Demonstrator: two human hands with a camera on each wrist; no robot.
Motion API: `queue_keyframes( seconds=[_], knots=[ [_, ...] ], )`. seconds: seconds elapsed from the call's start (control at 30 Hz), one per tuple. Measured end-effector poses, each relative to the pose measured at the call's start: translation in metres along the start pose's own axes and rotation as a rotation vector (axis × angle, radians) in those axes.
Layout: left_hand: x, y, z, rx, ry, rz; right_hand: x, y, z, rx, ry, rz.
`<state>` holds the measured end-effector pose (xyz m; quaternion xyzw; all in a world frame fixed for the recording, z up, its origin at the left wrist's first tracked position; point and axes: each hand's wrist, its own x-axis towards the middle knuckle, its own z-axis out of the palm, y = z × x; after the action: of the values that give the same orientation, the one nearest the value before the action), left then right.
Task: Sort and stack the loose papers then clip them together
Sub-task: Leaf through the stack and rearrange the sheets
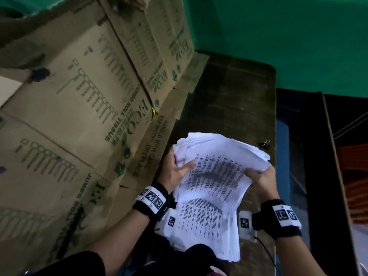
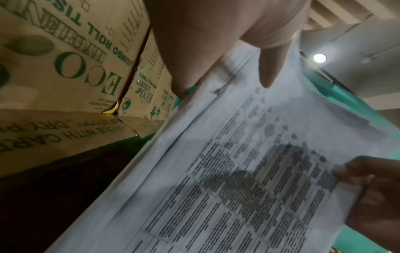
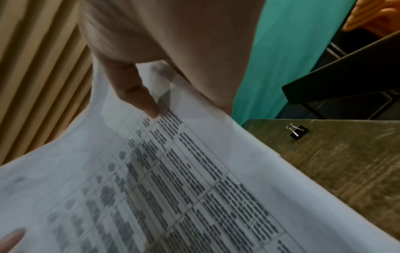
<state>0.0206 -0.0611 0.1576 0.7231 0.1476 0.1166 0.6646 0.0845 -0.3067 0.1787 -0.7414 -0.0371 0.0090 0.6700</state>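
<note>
A thick stack of white printed papers (image 1: 215,172) is held above the dark table (image 1: 235,96), its sheets fanned and uneven. My left hand (image 1: 177,170) grips the stack's left edge, thumb on the top sheet (image 2: 238,171). My right hand (image 1: 258,176) grips the right edge, thumb pressed on the printed page (image 3: 194,179). The lower sheets droop toward me over the table's near edge. A black binder clip (image 1: 264,144) lies on the table beyond the right hand; the right wrist view shows this binder clip (image 3: 297,131) by the table's far edge.
Brown cardboard boxes (image 1: 79,108) printed with green lettering line the table's left side, a flap lying on the tabletop. A green wall (image 1: 278,36) stands behind. Right of the table are a blue surface (image 1: 282,156) and a dark frame (image 1: 318,176).
</note>
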Motion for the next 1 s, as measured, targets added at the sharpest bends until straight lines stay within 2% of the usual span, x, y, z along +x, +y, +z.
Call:
queue_keyframes(
  seconds=[0.07, 0.2, 0.27, 0.37, 0.47, 0.53, 0.6, 0.73, 0.8, 1.0],
  knots=[
    [0.001, -0.002, 0.001, -0.109, 0.009, -0.04, 0.0, 0.0, -0.001, 0.033, 0.018, -0.037],
    [0.001, -0.002, 0.019, -0.119, 0.003, -0.095, -0.004, 0.005, 0.019, 0.039, 0.017, -0.005],
    [0.002, -0.001, 0.025, -0.091, 0.025, -0.062, -0.007, 0.001, 0.026, 0.077, 0.046, -0.023],
    [0.002, 0.004, 0.02, -0.114, 0.085, 0.067, -0.007, -0.009, 0.016, 0.069, 0.076, -0.069],
    [0.003, 0.002, 0.014, -0.117, -0.005, 0.163, -0.006, -0.008, 0.003, -0.001, -0.011, -0.103],
    [0.005, -0.001, 0.013, -0.124, -0.08, 0.158, -0.004, -0.001, 0.001, -0.07, -0.068, -0.091],
    [0.008, -0.003, 0.01, -0.093, -0.115, 0.115, -0.001, 0.005, 0.004, -0.095, -0.048, -0.065],
    [0.02, -0.002, 0.002, 0.02, -0.012, 0.158, 0.005, 0.005, 0.01, -0.089, 0.098, -0.046],
    [0.026, -0.005, -0.001, -0.022, 0.013, 0.173, 0.008, 0.001, 0.011, -0.055, 0.149, -0.029],
    [0.023, -0.011, 0.001, -0.032, 0.108, 0.237, 0.002, 0.002, 0.01, -0.009, 0.145, 0.002]
  ],
)
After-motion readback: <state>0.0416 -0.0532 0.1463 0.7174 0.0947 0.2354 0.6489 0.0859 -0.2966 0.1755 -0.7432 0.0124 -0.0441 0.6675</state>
